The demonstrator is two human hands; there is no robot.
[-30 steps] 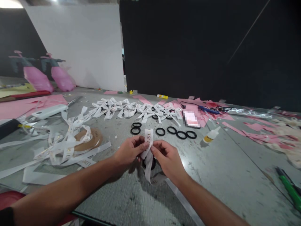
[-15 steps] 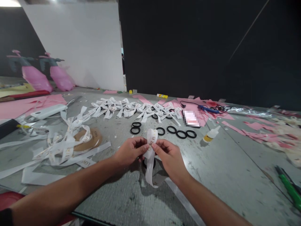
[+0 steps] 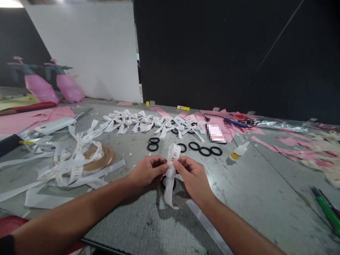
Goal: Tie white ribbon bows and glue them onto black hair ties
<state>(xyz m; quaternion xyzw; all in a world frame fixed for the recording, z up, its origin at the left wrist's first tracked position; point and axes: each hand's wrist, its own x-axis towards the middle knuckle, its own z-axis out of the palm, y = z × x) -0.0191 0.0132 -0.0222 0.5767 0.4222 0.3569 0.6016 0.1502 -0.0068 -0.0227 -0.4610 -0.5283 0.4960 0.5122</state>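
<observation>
A white printed ribbon (image 3: 174,151) is pinched between both hands, its upper part standing as a loop. My left hand (image 3: 149,170) grips it from the left with thumb and fingers. From the right, my right hand (image 3: 193,177) pinches it with thumb and forefinger. Below the fingers the ribbon hangs in a second loop, and its long tail runs under my right forearm toward the front edge. A black ring (image 3: 165,182) shows behind the lower ribbon, partly hidden; whether it is attached cannot be made out.
Several black rings (image 3: 205,151) lie beyond my hands, with a row of white bows (image 3: 145,122) behind them. Tangled ribbon and a brown spool (image 3: 109,156) lie left. A glue bottle (image 3: 238,152) and a green cutter (image 3: 328,209) lie right. Pink spray bottles (image 3: 69,88) stand far left.
The upper ribbon loop has tilted slightly to the right, and the lower loop has risen a little. Both hands keep nearly the same place and grip.
</observation>
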